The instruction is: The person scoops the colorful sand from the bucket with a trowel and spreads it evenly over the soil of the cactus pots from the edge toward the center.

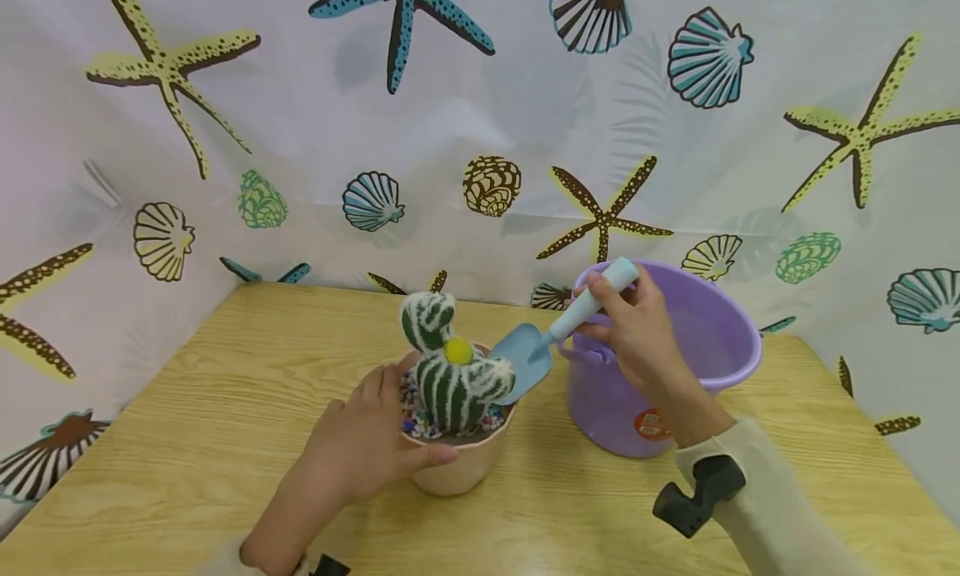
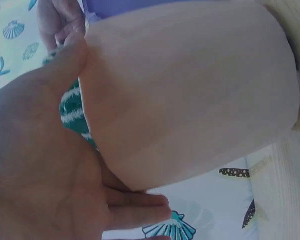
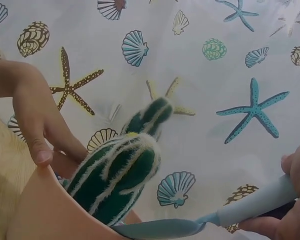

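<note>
A pale pink flowerpot [image 1: 457,469] stands on the table, holding a fuzzy green-and-white toy cactus [image 1: 452,384] with a yellow pompom. Small multicoloured pebbles [image 1: 422,422] lie around the cactus base. My left hand [image 1: 365,433] grips the pot's rim from the left, thumb in front and fingers round the far side. With my right hand [image 1: 633,322] I hold a light blue toy trowel [image 1: 577,311] by its handle. Its blade slants down to the pot's right rim, beside a cactus arm; the blade tip is partly hidden there. The left wrist view mostly shows the pot's side [image 2: 190,95].
A purple bucket [image 1: 615,409] with an orange sticker stands just right of the pot, behind my right hand and forearm. The wooden table [image 1: 225,376] meets a white curtain [image 1: 465,101] printed with starfish and shells at the back and sides.
</note>
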The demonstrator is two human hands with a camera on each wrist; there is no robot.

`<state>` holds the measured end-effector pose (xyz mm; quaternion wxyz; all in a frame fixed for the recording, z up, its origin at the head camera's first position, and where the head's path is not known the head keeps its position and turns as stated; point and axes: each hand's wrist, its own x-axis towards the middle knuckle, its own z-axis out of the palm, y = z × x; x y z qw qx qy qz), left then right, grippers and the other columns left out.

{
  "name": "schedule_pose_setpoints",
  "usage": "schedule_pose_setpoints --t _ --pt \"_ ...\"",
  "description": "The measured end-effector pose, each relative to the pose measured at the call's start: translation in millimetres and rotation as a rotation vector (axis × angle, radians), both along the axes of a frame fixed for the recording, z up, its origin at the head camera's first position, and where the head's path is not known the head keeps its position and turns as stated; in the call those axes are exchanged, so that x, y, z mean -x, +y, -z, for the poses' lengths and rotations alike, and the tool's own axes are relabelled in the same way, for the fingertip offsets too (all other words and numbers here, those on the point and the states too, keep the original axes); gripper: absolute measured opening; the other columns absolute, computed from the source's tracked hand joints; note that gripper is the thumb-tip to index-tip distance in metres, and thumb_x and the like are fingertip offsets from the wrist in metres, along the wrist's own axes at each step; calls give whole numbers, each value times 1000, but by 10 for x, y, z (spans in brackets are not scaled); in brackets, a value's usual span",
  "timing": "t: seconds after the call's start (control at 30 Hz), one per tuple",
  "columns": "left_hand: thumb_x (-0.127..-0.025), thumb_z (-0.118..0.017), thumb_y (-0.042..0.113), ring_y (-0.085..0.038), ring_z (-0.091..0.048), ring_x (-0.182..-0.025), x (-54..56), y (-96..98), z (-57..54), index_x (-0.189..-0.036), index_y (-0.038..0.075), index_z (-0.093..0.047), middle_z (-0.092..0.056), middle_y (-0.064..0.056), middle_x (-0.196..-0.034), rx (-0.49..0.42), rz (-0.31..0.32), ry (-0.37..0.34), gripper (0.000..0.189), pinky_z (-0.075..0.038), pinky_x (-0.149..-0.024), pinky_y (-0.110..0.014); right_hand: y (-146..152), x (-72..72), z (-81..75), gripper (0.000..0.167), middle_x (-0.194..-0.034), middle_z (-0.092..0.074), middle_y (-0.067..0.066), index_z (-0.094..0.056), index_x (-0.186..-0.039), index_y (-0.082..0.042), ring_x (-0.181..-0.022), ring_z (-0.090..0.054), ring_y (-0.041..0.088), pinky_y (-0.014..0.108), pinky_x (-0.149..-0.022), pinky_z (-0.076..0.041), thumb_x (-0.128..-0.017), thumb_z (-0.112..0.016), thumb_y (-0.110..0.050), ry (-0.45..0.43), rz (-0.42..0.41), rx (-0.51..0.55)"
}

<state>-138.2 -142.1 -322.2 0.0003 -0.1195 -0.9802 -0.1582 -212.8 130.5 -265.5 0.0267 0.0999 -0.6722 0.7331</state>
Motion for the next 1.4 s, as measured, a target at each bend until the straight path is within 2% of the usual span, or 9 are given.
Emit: schedule_pose_setpoints --t 0.17,0.37,0.47,0.7,0.8,0.97,1.1,1.27,1.4 --pt "-71 -49 84 -41 -49 -122 4 18 -7 -149 -1 -19 -40 -28 -140 19 -8 12 120 -47 -84 -59 35 6 -27 13 -103 -54 11 -45 -104 -10 -89 -64 16 32 -75 -58 -99 -51 -21 27 27 14" --pt "-73 -63 72 -45 -52 -118 98 -133 -24 -151 4 -19 -31 -26 -148 -172 96 -89 112 -48 -89 -54 84 -2 -46 16 -108 -52 14 -44 -105 -10 -89 -64 15 32 -77 -58 -99 -51 -23 23 44 9" --pt "-74 -64 70 -46 -48 -122 134 -167 -17 -151 4 -18 -25 -25 -152 -196 133 -110 111 -46 -94 -55 81 -3 -28 16 -107 -52 15 -45 -107 -10 -90 -64 16 32 -77 -58 -98 -51 -22 21 32 11" --pt "-72 -56 79 -43 -54 -117 73 -54 -61 -148 -3 -24 -38 -28 -143 -45 77 -8 115 -48 -85 -56 56 0 -6 17 -104 -55 12 -45 -109 -10 -92 -66 14 32 -80 -57 -98 -51 -21 36 35 20" --pt "-71 -55 80 -43 -55 -115 48 -15 -79 -147 -6 -25 -41 -30 -140 -18 54 4 118 -49 -83 -57 56 -2 -11 17 -104 -56 12 -45 -109 -8 -92 -67 14 31 -83 -56 -99 -51 -20 43 35 12" --pt "-69 -63 76 -43 -57 -111 53 -28 -90 -147 -4 -27 -43 -29 -138 -94 37 -50 117 -49 -85 -55 63 -1 -7 16 -103 -56 12 -46 -108 -5 -89 -68 13 31 -85 -55 -100 -48 -18 44 42 15" --pt "-70 -66 72 -43 -54 -117 44 -60 -105 -148 -1 -27 -41 -27 -140 -156 46 -91 114 -47 -90 -55 78 9 13 16 -104 -55 13 -46 -107 -4 -90 -67 14 32 -85 -55 -100 -47 -19 32 53 36" --pt "-73 -69 64 -44 -45 -126 12 -92 -130 -146 -6 -27 -35 -30 -143 -221 74 -63 109 -44 -96 -55 112 26 3 24 -105 -55 13 -46 -111 0 -94 -66 18 31 -84 -56 -100 -47 -21 27 75 42" --pt "-77 -72 55 -46 -41 -129 -4 -101 -138 -143 -11 -27 -34 -32 -142 -258 92 -25 104 -42 -99 -56 133 52 -36 22 -102 -59 12 -47 -107 -2 -89 -68 17 29 -82 -56 -99 -48 -22 24 96 53"
